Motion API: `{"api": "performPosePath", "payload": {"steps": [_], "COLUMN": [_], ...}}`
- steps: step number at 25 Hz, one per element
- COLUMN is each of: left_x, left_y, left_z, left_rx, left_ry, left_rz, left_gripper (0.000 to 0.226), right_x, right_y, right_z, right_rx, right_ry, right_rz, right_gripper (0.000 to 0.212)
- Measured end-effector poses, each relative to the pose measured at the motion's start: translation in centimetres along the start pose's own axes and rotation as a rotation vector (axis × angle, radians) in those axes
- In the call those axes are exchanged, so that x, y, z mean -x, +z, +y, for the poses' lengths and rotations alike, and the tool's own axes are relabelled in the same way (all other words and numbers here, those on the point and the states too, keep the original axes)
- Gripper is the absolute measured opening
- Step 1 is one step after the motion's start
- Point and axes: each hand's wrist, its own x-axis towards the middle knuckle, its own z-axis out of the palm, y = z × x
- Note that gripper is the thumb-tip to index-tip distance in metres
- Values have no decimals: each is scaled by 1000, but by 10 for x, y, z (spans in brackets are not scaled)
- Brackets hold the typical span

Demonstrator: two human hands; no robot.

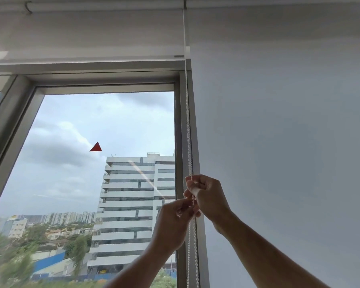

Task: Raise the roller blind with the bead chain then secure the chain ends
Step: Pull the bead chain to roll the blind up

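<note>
**A:** so where's it at, blind up yet?

**B:** Pretty much. The roller blind (87, 38) is rolled nearly to the top, its bottom bar sits just above the window frame (104, 80), glass is all open. I'd say the raising part looks done or close to it.

**A:** and the chain?

**B:** The bead chain (188, 129) hangs dead vertical from the top bracket, right along the frame's right edge, next to the white wall (279, 121). Two strands side by side, running down past both hands and out of view at the bottom.

**A:** who's got it?

**B:** Both. The right hand (206, 194) is the higher one, fingers curled around the chain, pinching it near the top of the fist. The left hand (175, 219) is just below and to the left, touching it, fingers curled in on the strands too, though which strand each one holds I can't tell. Both forearms angle up from below, wrists bent in toward the frame.

**A:** next?

**B:** My guess: anything from here goes straight along that vertical line, and the loose end to tie off is below the hands.
</note>
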Motion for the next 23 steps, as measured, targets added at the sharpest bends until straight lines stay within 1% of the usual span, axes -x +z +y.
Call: {"api": "performPosePath", "payload": {"steps": [4,9,13,16,21,23], "left_x": [14,40,70,99,144,162], "left_y": [4,11,17,23,36,41], "left_z": [-17,-30,-44,-54,-67,-74], "left_rx": [39,135,225,213,86,55], "left_ry": [-57,-119,-223,-301,-357,-390], "left_rz": [-20,-116,-189,-253,-280,-307], "left_gripper": [10,7,12,10,29,32], "right_x": [12,32,54,71,94,104], "right_y": [-2,-5,-5,-3,-1,-2], "right_z": [20,43,63,78,95,105], "right_rx": [35,17,-9,21,9,14], "right_ry": [9,40,71,81,98,110], "right_rz": [10,-25,-85,-129,-167,-175], "right_gripper": [10,8,20,25,24,24]}}
